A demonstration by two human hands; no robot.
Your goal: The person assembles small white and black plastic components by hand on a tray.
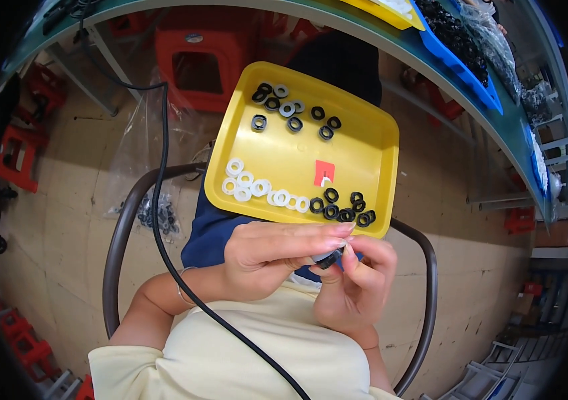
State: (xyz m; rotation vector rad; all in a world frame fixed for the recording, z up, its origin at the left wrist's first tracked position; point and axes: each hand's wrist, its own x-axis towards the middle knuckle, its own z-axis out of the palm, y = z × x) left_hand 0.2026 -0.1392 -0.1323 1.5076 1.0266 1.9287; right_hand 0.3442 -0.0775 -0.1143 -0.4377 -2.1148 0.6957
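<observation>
Close in front of my body, my left hand (274,253) and my right hand (357,283) meet at a small black and whitish ring (329,259). My left fingers lie straight along its top, with the thumb below. The thumb and fingers of my right hand pinch it from the other side. Fingers hide part of the ring. Just beyond is a yellow tray (304,145) on my lap. White rings (261,187) sit at its near left, and several black rings (346,215) at its near right. Grey and black rings (287,109) lie scattered along the far side.
A small red tag (324,171) lies in the tray. A black cable (162,200) hangs across the left side and over my body. Chair armrests (116,260) flank me. Ahead curves a table edge (230,9) with a blue tray (460,60). Red stools (197,60) stand underneath.
</observation>
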